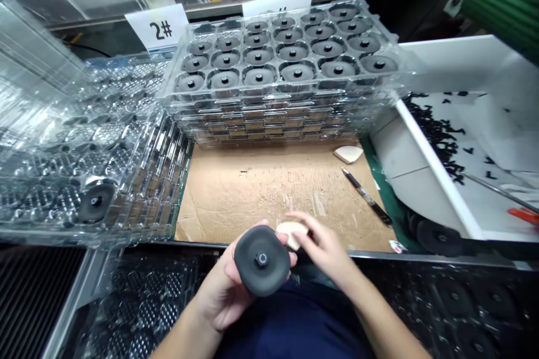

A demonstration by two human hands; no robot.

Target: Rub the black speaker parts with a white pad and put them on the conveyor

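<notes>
While the left hand [229, 283] grips a round black disc with a central hub [261, 259] face up, the right hand [322, 247] pinches a pale beige pad [291, 231] just beside the disc's far edge. Beyond both hands lies a cardboard sheet [252, 190] on the desk, then stacked clear trays of identical discs [286, 61]. A black pen [366, 196] lies beyond the right hand.

Left hand [227, 283] cupped, fingers curled upward; right hand [326, 247] apparently pinching, both forearms angled inward.

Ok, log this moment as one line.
left hand: holds black disc | right hand: pale pad at disc edge | over cardboard
</notes>
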